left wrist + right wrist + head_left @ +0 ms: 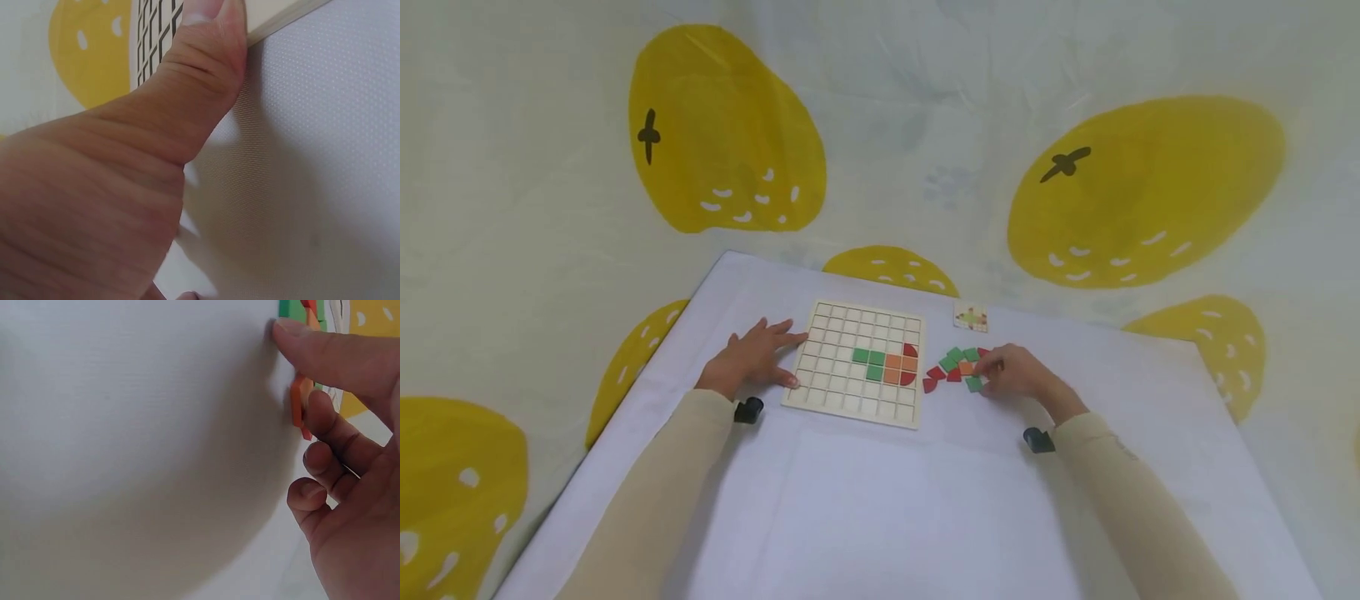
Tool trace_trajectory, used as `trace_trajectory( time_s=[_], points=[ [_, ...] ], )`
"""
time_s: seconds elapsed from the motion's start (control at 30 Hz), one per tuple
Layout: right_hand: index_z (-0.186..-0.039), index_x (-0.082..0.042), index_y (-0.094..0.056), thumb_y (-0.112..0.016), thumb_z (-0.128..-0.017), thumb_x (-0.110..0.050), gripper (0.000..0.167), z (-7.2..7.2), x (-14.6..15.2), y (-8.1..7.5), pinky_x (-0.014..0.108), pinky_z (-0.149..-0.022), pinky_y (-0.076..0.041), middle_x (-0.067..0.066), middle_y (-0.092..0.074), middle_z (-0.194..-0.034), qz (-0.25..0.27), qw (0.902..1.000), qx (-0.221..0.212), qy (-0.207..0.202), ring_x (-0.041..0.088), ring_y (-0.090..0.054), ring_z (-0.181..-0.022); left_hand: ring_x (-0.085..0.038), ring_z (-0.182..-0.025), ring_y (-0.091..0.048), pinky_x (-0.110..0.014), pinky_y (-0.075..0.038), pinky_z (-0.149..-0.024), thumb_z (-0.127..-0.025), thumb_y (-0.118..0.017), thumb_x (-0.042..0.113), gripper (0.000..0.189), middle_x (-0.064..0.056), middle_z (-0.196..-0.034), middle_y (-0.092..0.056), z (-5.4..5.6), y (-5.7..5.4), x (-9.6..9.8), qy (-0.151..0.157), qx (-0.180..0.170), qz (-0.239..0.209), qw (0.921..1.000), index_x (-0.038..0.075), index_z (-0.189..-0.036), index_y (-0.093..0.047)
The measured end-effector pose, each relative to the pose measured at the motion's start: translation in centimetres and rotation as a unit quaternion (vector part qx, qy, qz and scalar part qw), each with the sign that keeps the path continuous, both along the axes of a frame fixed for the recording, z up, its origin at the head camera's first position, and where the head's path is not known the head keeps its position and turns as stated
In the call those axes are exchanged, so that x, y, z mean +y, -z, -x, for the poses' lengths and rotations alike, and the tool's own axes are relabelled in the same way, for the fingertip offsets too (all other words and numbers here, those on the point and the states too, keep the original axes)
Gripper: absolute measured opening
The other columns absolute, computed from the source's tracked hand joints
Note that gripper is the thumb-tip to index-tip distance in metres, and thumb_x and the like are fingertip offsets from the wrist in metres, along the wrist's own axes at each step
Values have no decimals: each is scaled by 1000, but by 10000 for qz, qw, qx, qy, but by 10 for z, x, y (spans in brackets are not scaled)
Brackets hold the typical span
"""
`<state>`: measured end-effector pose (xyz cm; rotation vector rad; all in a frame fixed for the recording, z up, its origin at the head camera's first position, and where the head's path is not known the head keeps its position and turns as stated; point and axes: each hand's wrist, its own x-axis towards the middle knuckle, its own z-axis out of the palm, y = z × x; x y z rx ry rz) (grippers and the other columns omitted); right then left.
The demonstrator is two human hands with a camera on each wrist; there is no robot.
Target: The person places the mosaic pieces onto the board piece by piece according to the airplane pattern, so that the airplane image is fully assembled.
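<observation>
Head view: left grip (748, 358) spread against board (829, 392), right grip (1020, 373) parted by tiles (948, 364).

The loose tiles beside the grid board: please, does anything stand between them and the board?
Nothing visible does: in the head view, only a strip of white cloth lies between the loose tiles and the grid board. The right hand is at the tiles' opposite side.
</observation>
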<state>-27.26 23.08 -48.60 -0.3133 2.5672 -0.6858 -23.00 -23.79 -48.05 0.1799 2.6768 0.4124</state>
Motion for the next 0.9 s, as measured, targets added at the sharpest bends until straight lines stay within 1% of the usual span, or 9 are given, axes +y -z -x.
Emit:
trace_trajectory(
  time_s=[0.1,0.2,0.37,0.5,0.7,0.77,0.9],
  points=[
    [-119,-18,-77,-83,-89,-19,30,-2,-3,3,39,-90,-57,10,-66,-111,-118,9998,-93,115,28,-55,-111,-46,-163,-3,-83,-10,-120,-83,-84,48,96,-6,-177,-16,-1,0,0,33,32,6,10000,34,-164,-33],
    [-120,-19,-76,-84,-88,-19,32,-3,-4,6,41,-93,-59,10,-65,-116,-154,9994,-111,274,28,-55,-114,-46,-163,-3,-83,-9,-120,-82,-84,48,97,-6,-177,-16,-1,-1,0,21,73,-20,10000,34,-164,-33],
    [-120,-17,-76,-84,-88,-18,33,-7,-4,8,45,-98,-60,11,-66,-122,-57,9995,-63,313,29,-57,-116,-46,-163,-2,-83,-9,-120,-82,-85,48,97,-6,-177,-15,0,0,-1,36,70,-27,10000,33,-163,-34],
    [-118,-15,-76,-83,-89,-17,30,-13,-6,8,50,-102,-58,12,-68,-126,-30,9998,186,70,30,-59,-118,-46,-163,-1,-83,-8,-120,-82,-85,48,97,-6,-177,-14,0,1,-2,39,32,-44,10000,33,-164,-33],
    [-121,-12,-76,-82,-90,-20,32,-20,-13,5,55,-106,-54,11,-70,-125,-366,9970,588,-356,31,-59,-117,-46,-163,-1,-82,-8,-120,-82,-85,48,97,-5,-178,-14,1,2,-2,18,31,-65,10000,34,-163,-34],
    [-121,-12,-76,-82,-90,-21,33,-22,-15,4,54,-105,-55,11,-71,-123,-413,9962,649,-418,30,-60,-116,-46,-163,-1,-83,-7,-120,-82,-85,49,97,-6,-178,-14,1,2,-2,25,35,-79,10000,34,-163,-34],
    [-121,-13,-77,-82,-91,-23,32,-24,-21,2,53,-104,-56,9,-71,-121,-425,9963,599,-450,28,-60,-115,-46,-163,-1,-82,-7,-120,-83,-84,49,97,-6,-178,-14,1,3,-2,15,10,-87,10000,34,-163,-34]
  ],
)
